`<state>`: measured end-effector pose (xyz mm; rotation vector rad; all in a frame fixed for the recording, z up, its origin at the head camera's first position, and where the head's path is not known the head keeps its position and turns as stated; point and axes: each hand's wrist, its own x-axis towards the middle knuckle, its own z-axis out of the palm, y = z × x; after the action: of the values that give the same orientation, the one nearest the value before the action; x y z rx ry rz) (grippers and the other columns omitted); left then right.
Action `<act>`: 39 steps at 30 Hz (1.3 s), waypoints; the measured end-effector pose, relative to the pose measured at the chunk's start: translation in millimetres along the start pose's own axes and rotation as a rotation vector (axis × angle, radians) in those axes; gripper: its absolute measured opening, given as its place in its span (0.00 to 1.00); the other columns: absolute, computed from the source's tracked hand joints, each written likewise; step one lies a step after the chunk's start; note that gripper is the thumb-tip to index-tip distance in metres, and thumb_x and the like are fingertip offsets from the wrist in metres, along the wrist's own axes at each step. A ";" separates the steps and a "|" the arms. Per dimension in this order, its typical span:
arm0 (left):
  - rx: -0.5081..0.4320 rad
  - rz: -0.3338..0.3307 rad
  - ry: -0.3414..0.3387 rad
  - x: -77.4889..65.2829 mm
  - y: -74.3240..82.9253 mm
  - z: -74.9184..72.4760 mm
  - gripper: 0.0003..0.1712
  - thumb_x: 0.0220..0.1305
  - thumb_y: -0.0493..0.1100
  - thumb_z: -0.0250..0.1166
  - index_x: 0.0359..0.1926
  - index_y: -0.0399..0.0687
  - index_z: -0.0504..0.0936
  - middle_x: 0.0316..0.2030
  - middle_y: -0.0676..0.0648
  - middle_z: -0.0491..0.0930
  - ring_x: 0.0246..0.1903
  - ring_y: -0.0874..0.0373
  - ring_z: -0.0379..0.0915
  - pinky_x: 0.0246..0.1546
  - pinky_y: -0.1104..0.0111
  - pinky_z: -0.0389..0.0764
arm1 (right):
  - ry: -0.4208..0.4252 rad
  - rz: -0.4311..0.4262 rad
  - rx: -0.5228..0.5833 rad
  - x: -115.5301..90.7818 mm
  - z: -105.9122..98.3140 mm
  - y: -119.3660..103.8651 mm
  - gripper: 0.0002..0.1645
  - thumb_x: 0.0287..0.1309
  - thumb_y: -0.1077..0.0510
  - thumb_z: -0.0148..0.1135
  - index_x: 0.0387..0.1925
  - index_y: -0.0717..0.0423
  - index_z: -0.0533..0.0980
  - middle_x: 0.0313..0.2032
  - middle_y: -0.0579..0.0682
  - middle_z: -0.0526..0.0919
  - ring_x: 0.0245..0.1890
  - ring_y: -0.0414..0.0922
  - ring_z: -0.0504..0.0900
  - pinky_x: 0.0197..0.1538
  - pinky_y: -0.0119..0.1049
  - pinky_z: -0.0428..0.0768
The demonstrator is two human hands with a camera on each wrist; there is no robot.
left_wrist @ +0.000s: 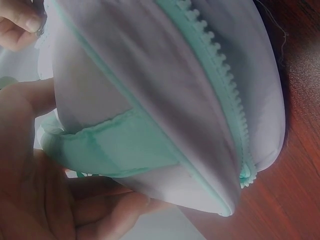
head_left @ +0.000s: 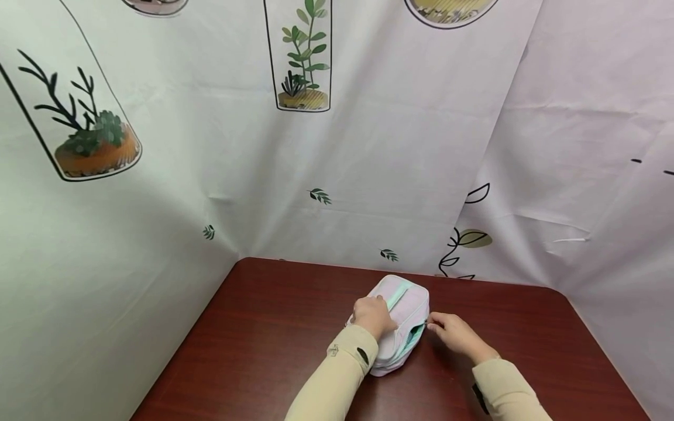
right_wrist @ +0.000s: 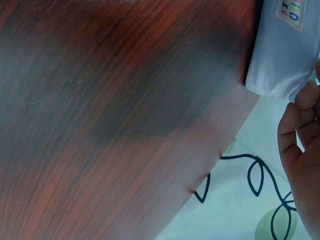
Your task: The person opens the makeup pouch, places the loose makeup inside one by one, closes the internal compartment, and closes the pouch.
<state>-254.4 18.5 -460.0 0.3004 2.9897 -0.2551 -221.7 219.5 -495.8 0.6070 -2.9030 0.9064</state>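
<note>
A pale lilac zippered bag [head_left: 411,307] with mint-green trim lies on the table, its zip partly undone along the right side. My left hand [head_left: 374,316] grips the bag from above, beside its mint strap [left_wrist: 120,145]. At the bag's right edge my right hand [head_left: 455,334] pinches a small zipper pull; the left wrist view shows a bit of metal at those fingertips. Mint zipper teeth [left_wrist: 230,85] run apart from the lid edge in that view. A label with coloured letters [right_wrist: 290,12] is on the bag's side in the right wrist view. The bag's inside is mostly hidden.
The dark red-brown wooden table [head_left: 253,327] has rounded far corners. White cloth [head_left: 368,164] printed with plants in jars hangs behind it and along its left and right sides.
</note>
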 end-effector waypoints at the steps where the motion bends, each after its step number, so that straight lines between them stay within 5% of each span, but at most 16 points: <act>1: -0.001 0.001 0.005 0.1 0.1 0.1 0.44 0.47 0.74 0.59 0.57 0.51 0.73 0.34 0.48 0.80 0.19 0.55 0.71 0.16 0.64 0.70 | -0.001 -0.001 0.003 -0.2 0.5 -0.6 0.06 0.59 0.62 0.58 0.27 0.53 0.72 0.20 0.41 0.63 0.21 0.35 0.63 0.26 0.31 0.64; 9: -0.003 0.003 0.025 0.4 1.0 2.9 0.40 0.45 0.75 0.59 0.49 0.50 0.76 0.31 0.49 0.78 0.22 0.56 0.72 0.18 0.64 0.72 | -0.014 -0.005 0.019 -2.3 2.7 -5.6 0.07 0.59 0.63 0.58 0.26 0.55 0.72 0.19 0.40 0.63 0.20 0.34 0.62 0.25 0.31 0.64; 30: -0.020 0.003 0.023 1.4 4.7 2.5 0.38 0.45 0.74 0.59 0.46 0.51 0.79 0.35 0.51 0.78 0.23 0.57 0.73 0.16 0.63 0.71 | -0.057 -0.029 0.016 -3.6 6.7 -12.8 0.05 0.58 0.62 0.58 0.27 0.52 0.72 0.20 0.40 0.65 0.21 0.33 0.64 0.25 0.31 0.65; 39: -0.085 0.000 0.024 -3.6 -11.4 -1.9 0.45 0.44 0.79 0.54 0.47 0.48 0.80 0.36 0.49 0.81 0.27 0.57 0.75 0.21 0.63 0.71 | 0.065 0.089 -0.093 5.2 17.6 -8.3 0.04 0.59 0.57 0.59 0.29 0.49 0.75 0.26 0.39 0.73 0.26 0.37 0.69 0.32 0.36 0.69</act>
<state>-253.5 7.2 -455.8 0.2970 3.0139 -0.1255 -222.0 201.6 -505.1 0.4361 -2.9147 0.7783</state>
